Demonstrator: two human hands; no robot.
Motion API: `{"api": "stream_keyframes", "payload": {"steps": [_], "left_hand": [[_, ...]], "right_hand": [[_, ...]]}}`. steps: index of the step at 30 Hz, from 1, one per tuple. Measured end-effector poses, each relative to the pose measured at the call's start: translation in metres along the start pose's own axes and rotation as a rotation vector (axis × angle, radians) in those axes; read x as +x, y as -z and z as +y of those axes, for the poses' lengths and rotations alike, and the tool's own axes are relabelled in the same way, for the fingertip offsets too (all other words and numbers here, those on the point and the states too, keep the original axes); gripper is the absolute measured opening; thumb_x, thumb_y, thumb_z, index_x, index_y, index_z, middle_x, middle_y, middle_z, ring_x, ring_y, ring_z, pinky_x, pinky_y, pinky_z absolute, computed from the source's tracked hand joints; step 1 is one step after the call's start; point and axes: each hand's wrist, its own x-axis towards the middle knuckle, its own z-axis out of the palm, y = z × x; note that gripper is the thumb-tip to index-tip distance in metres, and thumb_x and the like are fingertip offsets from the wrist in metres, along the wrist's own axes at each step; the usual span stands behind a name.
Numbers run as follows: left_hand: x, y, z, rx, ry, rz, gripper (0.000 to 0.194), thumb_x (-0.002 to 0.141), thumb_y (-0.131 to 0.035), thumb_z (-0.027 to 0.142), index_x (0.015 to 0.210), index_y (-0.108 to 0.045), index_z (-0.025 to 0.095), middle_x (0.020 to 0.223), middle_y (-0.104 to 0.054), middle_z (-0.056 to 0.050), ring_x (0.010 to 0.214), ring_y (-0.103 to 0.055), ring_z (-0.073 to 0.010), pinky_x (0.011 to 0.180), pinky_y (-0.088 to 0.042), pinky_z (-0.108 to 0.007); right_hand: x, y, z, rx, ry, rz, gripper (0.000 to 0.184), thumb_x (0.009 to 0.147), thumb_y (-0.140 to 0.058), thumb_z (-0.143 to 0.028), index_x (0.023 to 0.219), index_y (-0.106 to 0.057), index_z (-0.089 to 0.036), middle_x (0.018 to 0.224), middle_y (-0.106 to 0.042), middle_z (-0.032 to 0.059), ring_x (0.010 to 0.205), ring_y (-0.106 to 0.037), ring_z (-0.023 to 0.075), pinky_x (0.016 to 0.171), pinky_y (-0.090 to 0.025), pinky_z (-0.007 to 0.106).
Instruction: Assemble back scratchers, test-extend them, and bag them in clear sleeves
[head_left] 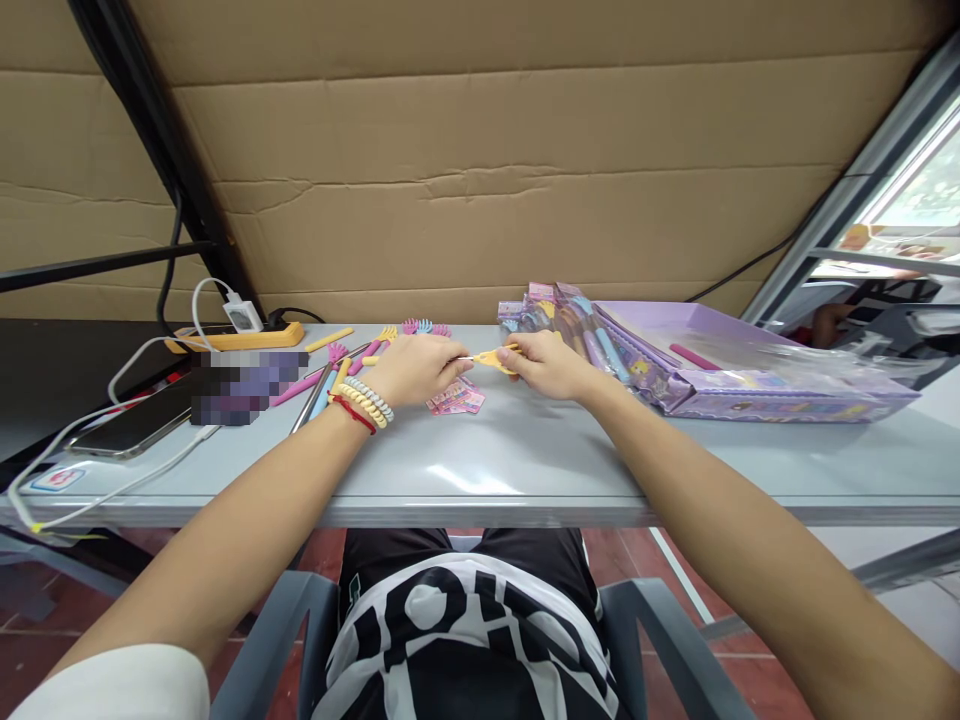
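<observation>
Both my hands meet over the grey table (525, 460). My right hand (551, 365) is closed around the yellow handles of small scissors (493, 358), whose blades point left. My left hand (416, 368) is pinched at the blade tips, holding something too small to make out. Coiled bands sit on my left wrist. Small pink sticker sheets (457, 400) lie on the table just below the hands.
Pink, yellow and blue comb-like sticks (352, 358) lie left of my hands. A phone (139, 425) with white cables and a yellow power strip (240, 338) sit at the far left. A purple toy box (720, 375) and packs (559, 310) stand on the right. Cardboard wall behind.
</observation>
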Motion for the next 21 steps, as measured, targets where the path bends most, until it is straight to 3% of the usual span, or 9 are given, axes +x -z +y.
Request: {"api": "stream_keyframes", "payload": {"steps": [4,9,12,16,21], "left_hand": [[0.003,0.005,0.005,0.007,0.069,-0.016,0.035,0.093,-0.037,0.037,0.084,-0.066,0.021,0.077,-0.069,-0.006,0.069,-0.062,-0.0201,0.056,-0.034,-0.03],[0.006,0.011,0.001,0.02,0.117,-0.004,0.035,0.093,-0.034,0.037,0.095,-0.066,0.022,0.084,-0.071,-0.005,0.076,-0.064,-0.021,0.058,-0.034,-0.03],[0.005,0.016,-0.009,0.052,0.177,0.037,0.036,0.093,-0.035,0.04,0.095,-0.066,0.024,0.086,-0.072,-0.004,0.08,-0.064,-0.0213,0.058,-0.033,-0.03],[0.001,0.025,-0.027,0.143,0.323,0.106,0.051,0.093,-0.028,0.05,0.079,-0.067,0.021,0.079,-0.071,-0.005,0.077,-0.064,-0.0226,0.055,-0.028,-0.031],[-0.003,0.03,-0.049,0.252,0.451,0.142,0.06,0.092,-0.021,0.053,0.072,-0.068,0.021,0.072,-0.07,-0.007,0.074,-0.063,-0.0241,0.056,-0.026,-0.031]], "right_hand": [[0.003,0.003,-0.003,0.061,-0.047,0.069,0.031,0.087,-0.041,-0.038,0.067,-0.052,-0.017,0.058,-0.06,0.0028,0.053,-0.049,0.0127,0.055,-0.033,0.025],[0.005,0.011,0.001,0.131,-0.101,0.268,0.032,0.086,-0.044,-0.037,0.061,-0.051,-0.018,0.053,-0.055,0.0007,0.051,-0.047,0.0115,0.054,-0.033,0.025],[0.007,0.017,0.014,0.203,-0.194,0.446,0.032,0.085,-0.045,-0.038,0.062,-0.053,-0.017,0.051,-0.053,-0.0003,0.05,-0.045,0.0113,0.053,-0.033,0.025],[0.01,0.031,0.035,0.197,-0.342,0.767,0.031,0.083,-0.051,-0.039,0.064,-0.057,-0.016,0.058,-0.055,0.0014,0.056,-0.047,0.0125,0.055,-0.034,0.026],[0.006,0.052,0.054,0.052,-0.481,0.956,0.033,0.087,-0.049,-0.041,0.07,-0.062,-0.015,0.061,-0.055,0.0026,0.058,-0.047,0.0139,0.058,-0.035,0.028]]}}
